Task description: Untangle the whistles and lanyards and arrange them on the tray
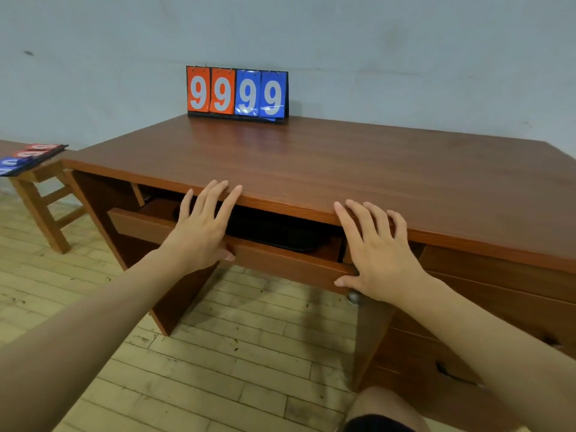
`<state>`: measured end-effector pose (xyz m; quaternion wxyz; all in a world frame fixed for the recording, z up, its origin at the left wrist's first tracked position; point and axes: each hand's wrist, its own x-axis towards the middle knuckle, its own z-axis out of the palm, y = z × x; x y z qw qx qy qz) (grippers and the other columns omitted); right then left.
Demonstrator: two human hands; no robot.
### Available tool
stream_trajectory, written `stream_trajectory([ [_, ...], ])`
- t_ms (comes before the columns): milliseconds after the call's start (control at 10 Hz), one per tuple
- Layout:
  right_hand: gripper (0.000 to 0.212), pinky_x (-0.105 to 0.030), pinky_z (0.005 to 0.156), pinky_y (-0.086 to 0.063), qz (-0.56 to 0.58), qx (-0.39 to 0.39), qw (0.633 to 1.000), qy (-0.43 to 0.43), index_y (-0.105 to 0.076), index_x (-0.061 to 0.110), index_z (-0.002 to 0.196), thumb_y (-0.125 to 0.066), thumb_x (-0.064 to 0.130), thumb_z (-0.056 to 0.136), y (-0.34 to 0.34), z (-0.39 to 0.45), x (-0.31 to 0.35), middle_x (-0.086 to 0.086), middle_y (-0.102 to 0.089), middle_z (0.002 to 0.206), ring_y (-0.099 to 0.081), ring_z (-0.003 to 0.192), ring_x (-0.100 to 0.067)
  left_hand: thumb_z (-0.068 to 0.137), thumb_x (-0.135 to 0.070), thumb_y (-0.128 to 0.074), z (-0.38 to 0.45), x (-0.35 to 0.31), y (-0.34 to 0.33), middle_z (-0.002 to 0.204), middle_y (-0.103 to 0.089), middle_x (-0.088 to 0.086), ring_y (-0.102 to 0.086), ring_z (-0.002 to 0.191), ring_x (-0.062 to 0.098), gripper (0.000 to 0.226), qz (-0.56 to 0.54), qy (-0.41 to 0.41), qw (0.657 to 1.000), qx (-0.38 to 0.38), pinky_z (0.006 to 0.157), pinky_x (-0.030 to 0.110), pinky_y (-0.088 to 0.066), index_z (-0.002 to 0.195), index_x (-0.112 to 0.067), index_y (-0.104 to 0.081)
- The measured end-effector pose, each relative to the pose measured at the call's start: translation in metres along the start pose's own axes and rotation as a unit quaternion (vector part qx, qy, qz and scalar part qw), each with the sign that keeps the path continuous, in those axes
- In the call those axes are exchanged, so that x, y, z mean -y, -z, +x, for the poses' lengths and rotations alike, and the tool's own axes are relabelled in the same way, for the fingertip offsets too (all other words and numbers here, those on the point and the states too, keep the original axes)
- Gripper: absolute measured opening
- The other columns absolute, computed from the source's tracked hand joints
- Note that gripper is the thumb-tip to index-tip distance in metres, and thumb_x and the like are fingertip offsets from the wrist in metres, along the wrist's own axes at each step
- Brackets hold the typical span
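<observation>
Two hands: left hand (199, 227) and right hand (374, 254) both spread flat, fingers apart, gripping nothing; fingertips reach the desk (343, 169) edge, thumbs at the open drawer (280, 260) front.
Drawer contents: a dark, flat tray (280, 230) lies inside, half hidden under the desktop.
Whistles and lanyards: not visible.
Handling guess: tray looks light and stiff; take it by its near rim, both hands.
Far end: flip scoreboard (237, 92) reading 99-99.
</observation>
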<state>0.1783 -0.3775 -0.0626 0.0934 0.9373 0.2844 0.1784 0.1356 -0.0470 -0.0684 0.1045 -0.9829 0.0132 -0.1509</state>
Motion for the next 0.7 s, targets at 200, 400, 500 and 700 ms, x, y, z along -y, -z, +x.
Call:
stream_trajectory([
  [200,0.123,-0.058,0.112,-0.022,-0.036,-0.036,0.998,-0.039,-0.019,0.015,0.161,-0.082,0.062,0.066,-0.015,0.006,0.006,-0.015,-0.03,0.159,-0.03,0.144,-0.039,0.051,-0.06,-0.091,0.012,-0.016,-0.024,0.153,-0.029,0.022,-0.024,0.147,0.042,0.131,-0.03,0.056,0.993,-0.101,0.118,0.062,-0.019,0.153,-0.011,-0.025],
  [400,0.116,-0.059,0.111,-0.023,-0.039,-0.058,0.995,-0.064,-0.025,0.015,0.158,-0.087,0.05,0.067,-0.022,0.01,0.013,-0.017,-0.032,0.156,-0.032,0.141,-0.039,0.05,-0.062,-0.09,0.018,-0.03,-0.03,0.153,-0.028,0.022,-0.024,0.146,0.041,0.128,-0.032,0.115,0.986,-0.114,0.106,0.062,-0.031,0.149,-0.01,-0.029],
  [500,0.114,-0.058,0.111,-0.022,-0.012,-0.031,0.996,-0.085,-0.027,0.018,0.157,-0.088,0.048,0.066,-0.014,0.009,0.016,-0.016,-0.033,0.154,-0.031,0.14,-0.039,0.051,-0.066,-0.087,0.018,-0.032,-0.022,0.155,-0.024,0.02,-0.019,0.147,0.04,0.129,-0.027,0.137,0.988,-0.061,0.102,0.063,-0.034,0.151,-0.013,-0.026],
  [700,0.071,-0.048,0.11,-0.036,0.093,0.032,0.995,-0.036,-0.028,0.036,0.156,-0.055,0.059,0.094,0.042,-0.006,-0.006,0.0,-0.037,0.152,-0.039,0.135,-0.028,0.079,-0.087,-0.042,0.023,-0.055,0.035,0.165,-0.008,0.016,-0.006,0.152,0.036,0.112,-0.079,0.174,0.979,0.071,0.114,0.063,-0.022,0.159,-0.017,-0.007],
])
